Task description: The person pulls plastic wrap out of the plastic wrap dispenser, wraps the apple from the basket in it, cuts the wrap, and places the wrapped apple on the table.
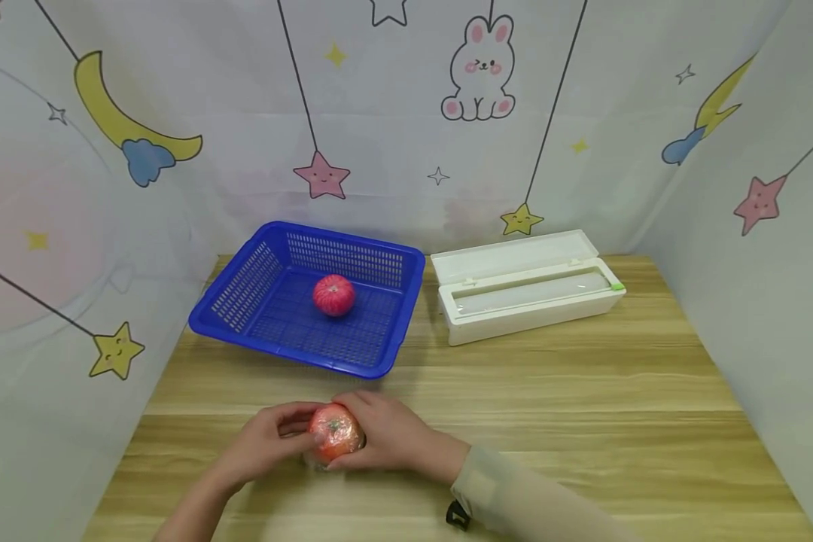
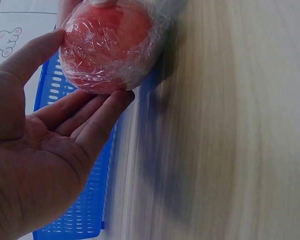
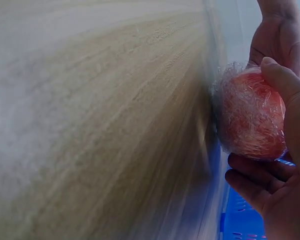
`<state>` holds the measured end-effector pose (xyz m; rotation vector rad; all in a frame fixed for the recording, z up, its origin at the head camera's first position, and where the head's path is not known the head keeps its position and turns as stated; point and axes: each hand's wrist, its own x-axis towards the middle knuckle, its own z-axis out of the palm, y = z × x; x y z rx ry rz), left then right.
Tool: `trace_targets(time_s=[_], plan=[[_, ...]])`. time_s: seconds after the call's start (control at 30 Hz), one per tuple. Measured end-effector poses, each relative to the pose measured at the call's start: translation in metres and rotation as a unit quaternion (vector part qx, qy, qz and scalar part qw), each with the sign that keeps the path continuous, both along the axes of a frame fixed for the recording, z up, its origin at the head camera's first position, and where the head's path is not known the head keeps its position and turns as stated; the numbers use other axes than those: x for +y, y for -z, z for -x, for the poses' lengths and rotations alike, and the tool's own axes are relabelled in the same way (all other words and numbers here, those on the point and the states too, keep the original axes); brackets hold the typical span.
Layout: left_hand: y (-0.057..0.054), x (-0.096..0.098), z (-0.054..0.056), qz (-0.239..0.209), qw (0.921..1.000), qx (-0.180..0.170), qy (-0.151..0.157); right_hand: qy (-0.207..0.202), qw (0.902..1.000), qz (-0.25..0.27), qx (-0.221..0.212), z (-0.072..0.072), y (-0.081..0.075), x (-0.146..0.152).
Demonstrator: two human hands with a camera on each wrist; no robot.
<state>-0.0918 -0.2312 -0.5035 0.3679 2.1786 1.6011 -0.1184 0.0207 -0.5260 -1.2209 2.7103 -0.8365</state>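
Observation:
A red tomato (image 1: 336, 432) wrapped in clear cling film is held between both hands just above the table, in front of the basket. My left hand (image 1: 269, 440) holds its left side, thumb and fingertips on the film, as the left wrist view shows on the wrapped tomato (image 2: 107, 47). From the right, my right hand (image 1: 389, 433) grips it with the thumb on the near side and fingers round the far side. Crumpled film covers the tomato (image 3: 252, 112) in the right wrist view.
A blue plastic basket (image 1: 278, 352) stands at the back left with another red, round fruit (image 1: 334, 295) inside. To its right is a white cling film box (image 1: 528, 316), lid raised, roll visible. A small black object (image 1: 457, 516) lies by the right sleeve. Printed cloth walls enclose the wooden table.

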Motion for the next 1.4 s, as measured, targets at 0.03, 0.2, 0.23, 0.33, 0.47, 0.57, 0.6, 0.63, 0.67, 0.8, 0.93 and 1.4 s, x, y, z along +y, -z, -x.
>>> trace_targets(time_s=[0.03,0.2,0.23,0.33,0.47,0.57,0.6,0.63,0.67,0.8,0.93,1.4], plan=[[0.0,-0.001,0.001,0.002,1.0,-0.003,0.003,0.001,1.0,-0.001,-0.002,0.0,0.001,-0.001],[0.004,-0.005,0.004,0.001,0.9998,-0.017,0.009,0.004,0.9999,-0.006,-0.01,-0.001,0.003,-0.005],[0.005,-0.006,0.005,0.0,0.9998,-0.019,0.012,0.005,0.9999,-0.007,-0.01,-0.001,0.003,-0.005],[0.007,-0.009,0.007,-0.001,0.9996,-0.022,0.017,0.005,0.9998,-0.01,-0.013,0.0,0.004,-0.006],[0.004,-0.011,0.008,0.013,0.9996,-0.02,0.018,0.001,0.9995,-0.021,-0.025,-0.002,0.004,-0.001],[-0.002,-0.011,0.007,0.043,0.999,-0.009,-0.002,-0.002,0.9992,-0.023,-0.032,-0.005,0.003,0.01],[-0.005,-0.011,0.006,0.054,0.9985,-0.002,-0.012,-0.002,0.9992,-0.023,-0.033,-0.006,0.002,0.014],[-0.008,-0.011,0.006,0.064,0.9977,0.006,-0.02,-0.001,0.9992,-0.023,-0.033,-0.007,0.001,0.019],[-0.011,-0.01,0.005,0.072,0.9969,0.014,-0.027,0.002,0.9991,-0.025,-0.034,-0.008,-0.001,0.023],[-0.024,-0.006,0.005,0.089,0.9938,0.056,-0.035,0.015,0.9982,-0.035,-0.047,-0.012,-0.008,0.043],[-0.039,0.004,0.003,0.101,0.989,0.102,-0.036,0.019,0.9978,-0.034,-0.053,-0.012,-0.014,0.061],[-0.08,0.077,-0.001,0.187,0.9548,0.23,-0.027,0.065,0.9974,0.005,0.028,-0.007,-0.022,0.133]])
